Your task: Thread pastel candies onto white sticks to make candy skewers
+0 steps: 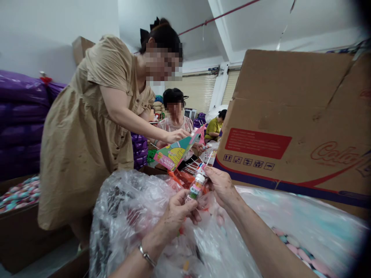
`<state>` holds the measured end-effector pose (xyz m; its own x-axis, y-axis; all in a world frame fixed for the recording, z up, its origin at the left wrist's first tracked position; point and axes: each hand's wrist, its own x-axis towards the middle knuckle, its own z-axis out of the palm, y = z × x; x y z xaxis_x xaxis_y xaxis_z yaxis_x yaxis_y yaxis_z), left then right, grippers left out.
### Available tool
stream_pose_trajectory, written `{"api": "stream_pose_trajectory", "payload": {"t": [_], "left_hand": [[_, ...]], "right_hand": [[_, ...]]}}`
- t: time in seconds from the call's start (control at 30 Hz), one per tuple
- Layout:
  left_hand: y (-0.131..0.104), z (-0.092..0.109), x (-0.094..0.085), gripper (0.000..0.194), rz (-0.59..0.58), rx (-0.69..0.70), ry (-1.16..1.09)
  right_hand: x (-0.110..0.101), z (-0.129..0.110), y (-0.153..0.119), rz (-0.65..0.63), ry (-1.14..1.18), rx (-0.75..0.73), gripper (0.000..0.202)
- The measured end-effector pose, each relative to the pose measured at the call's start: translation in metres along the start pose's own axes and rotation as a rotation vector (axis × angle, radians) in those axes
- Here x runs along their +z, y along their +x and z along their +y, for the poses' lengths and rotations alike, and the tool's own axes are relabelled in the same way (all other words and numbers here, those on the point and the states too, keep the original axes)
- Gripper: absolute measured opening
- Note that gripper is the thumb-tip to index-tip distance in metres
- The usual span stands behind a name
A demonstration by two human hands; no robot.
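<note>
My left hand (180, 206) is closed round a small clear bottle (196, 187) with a white cap and bright contents, held upright but tilted right. My right hand (222, 184) pinches a small piece with a red, white and blue wrapper (201, 168) and a thin white stick, right at the bottle's cap. Whether the piece and the cap touch is hard to tell. Below both hands spreads a crumpled clear plastic bag (124, 208) with reddish items inside.
A standing person in a tan dress (95, 127) reaches over a green and pink display box (176, 152). Two more people sit behind. A large cardboard box (298, 116) blocks the right, above a plastic bag of pastel pieces (301, 216). Purple bundles (20, 123) stand left.
</note>
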<state>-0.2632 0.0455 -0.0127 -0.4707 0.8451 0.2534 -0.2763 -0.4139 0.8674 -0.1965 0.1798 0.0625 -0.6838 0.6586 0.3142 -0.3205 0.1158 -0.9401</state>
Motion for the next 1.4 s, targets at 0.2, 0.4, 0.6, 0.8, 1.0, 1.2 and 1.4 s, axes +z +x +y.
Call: {"api": "stream_pose_trajectory", "payload": {"t": [0.2,0.4,0.6,0.8,1.0,1.2,1.4], "left_hand": [[-0.001,0.000,0.005,0.039,0.007,-0.014,0.020],[-0.001,-0.003,0.005,0.039,-0.015,-0.018,0.022],[-0.001,-0.007,0.002,0.039,-0.021,-0.033,0.016],[-0.001,-0.010,0.001,0.039,-0.018,-0.047,0.023],[-0.004,-0.004,0.003,0.036,0.008,0.032,0.056],[0.001,0.006,0.005,0.031,0.088,0.177,0.150],[0.003,0.013,0.007,0.035,0.133,0.107,0.060]], "right_hand": [[-0.003,0.002,-0.003,-0.043,-0.001,0.019,0.049],[-0.002,0.001,-0.009,-0.029,0.013,0.040,0.050],[-0.001,-0.001,-0.011,-0.009,-0.024,0.024,0.050],[-0.001,0.001,-0.009,0.034,-0.040,0.016,0.050],[-0.004,-0.001,-0.010,-0.009,-0.079,-0.009,0.050],[0.005,0.002,-0.015,-0.101,-0.110,0.006,0.050],[0.012,0.002,-0.021,-0.139,-0.116,0.057,0.053]]}}
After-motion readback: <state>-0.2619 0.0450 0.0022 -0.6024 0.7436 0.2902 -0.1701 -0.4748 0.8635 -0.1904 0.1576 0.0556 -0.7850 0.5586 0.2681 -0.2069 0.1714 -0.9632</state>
